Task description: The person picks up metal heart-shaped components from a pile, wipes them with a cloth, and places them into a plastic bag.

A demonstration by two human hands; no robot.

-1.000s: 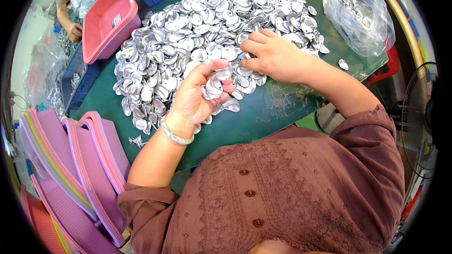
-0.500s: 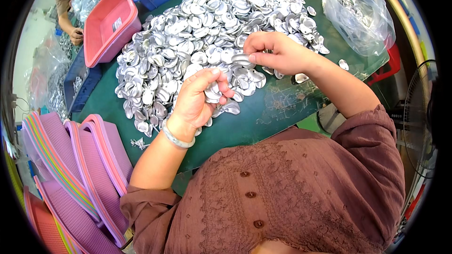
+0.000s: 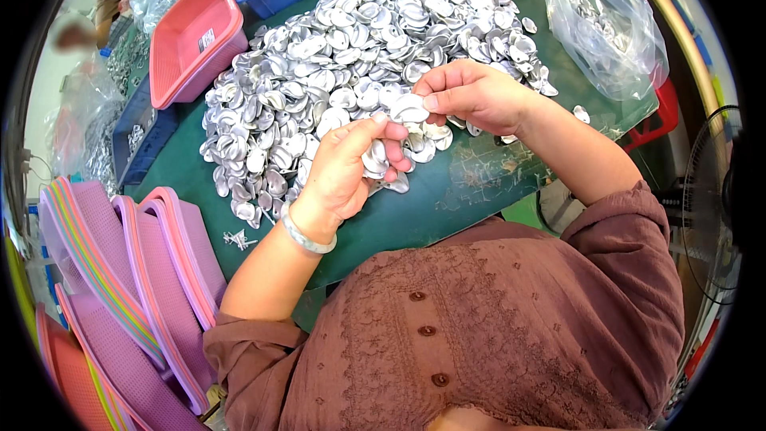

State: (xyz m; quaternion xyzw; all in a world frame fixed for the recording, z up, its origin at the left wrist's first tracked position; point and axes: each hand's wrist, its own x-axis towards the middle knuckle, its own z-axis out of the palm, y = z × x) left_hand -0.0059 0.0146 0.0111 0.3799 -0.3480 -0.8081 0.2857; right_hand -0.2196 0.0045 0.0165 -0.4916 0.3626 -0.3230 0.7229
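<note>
Silver piece [image 3: 409,109] sits smack between both hands, long axis pretty much sideways.
Right hand [image 3: 484,100] has its right end in a tight pinch; left hand [image 3: 345,166], loosely curled around more pieces [image 3: 373,163], is just beside it.

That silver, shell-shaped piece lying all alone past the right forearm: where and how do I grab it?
Probably pinch the silver, shell-shaped piece by its rounded outer edges, coming from above and the far side: it lies alone on the green table, and the bare right forearm crowds its near side.
</note>
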